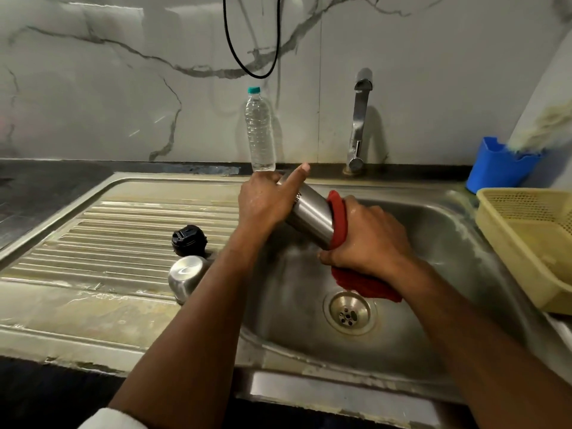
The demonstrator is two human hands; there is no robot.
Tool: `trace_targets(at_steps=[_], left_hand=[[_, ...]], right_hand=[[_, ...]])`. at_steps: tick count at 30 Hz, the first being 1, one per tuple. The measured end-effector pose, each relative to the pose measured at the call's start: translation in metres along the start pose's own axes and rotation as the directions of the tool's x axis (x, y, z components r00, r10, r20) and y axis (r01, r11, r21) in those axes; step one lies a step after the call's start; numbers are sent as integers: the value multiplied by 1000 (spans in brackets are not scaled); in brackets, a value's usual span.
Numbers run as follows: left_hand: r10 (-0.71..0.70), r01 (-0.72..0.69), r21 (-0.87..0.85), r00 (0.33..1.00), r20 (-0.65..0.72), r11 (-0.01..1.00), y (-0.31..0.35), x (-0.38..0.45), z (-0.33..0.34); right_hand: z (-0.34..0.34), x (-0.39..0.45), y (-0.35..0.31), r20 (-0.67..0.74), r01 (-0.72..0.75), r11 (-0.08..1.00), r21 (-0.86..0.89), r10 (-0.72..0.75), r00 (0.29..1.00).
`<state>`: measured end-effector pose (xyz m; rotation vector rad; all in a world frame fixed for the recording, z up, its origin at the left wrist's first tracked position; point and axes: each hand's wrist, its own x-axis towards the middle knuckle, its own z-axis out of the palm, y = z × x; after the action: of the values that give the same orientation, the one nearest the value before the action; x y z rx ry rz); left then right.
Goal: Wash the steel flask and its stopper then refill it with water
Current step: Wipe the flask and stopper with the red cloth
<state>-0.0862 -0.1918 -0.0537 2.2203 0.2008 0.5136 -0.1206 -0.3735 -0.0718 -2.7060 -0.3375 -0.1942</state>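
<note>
Over a stainless kitchen sink, a person scrubs the outside of a steel flask, held tilted above the basin with its upper end toward the back wall. The left hand takes the flask near that upper end, fingers curled round the body and the index finger stretched out along it; the right hand wraps a red cloth round the lower part, its grip clamped on cloth and flask together, the cloth's loose tail hanging down toward the drain. The black stopper and a steel cup lid sit on the ribbed drainboard just left of the basin, untouched and side by side. The tap behind shows no running water, and a clear plastic water bottle stands capped at the back edge of the counter. To do this step well, the left hand should likely hold firm while the right slides and twists the cloth along the full length, since wet steel can slip; keeping the flask low over the basin would limit any drop. The mouth and inside, hidden here, probably still need attention, as does the stopper. A yellow basket and a blue holder stand at right.
</note>
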Motion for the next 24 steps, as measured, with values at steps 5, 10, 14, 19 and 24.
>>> trace_targets(at_steps=[5,10,14,19,24], left_hand=[[583,-532,-378,812,26,758,10,-9,10],[825,-766,-345,563,44,542,18,-18,10],[761,-741,-224,649,4,633,7,-14,7],[194,-178,250,980,-41,952,23,-22,23],[-130,102,223,985,115,970,21,-12,18]], right_hand=[[-5,3,9,207,-66,740,669,-100,973],[-25,-7,19,511,-444,254,859,-447,734],[-19,-3,5,321,-172,607,776,-145,936],[6,-10,-25,-213,-57,995,-86,37,976],[8,-6,-26,-209,-45,993,-110,21,978]])
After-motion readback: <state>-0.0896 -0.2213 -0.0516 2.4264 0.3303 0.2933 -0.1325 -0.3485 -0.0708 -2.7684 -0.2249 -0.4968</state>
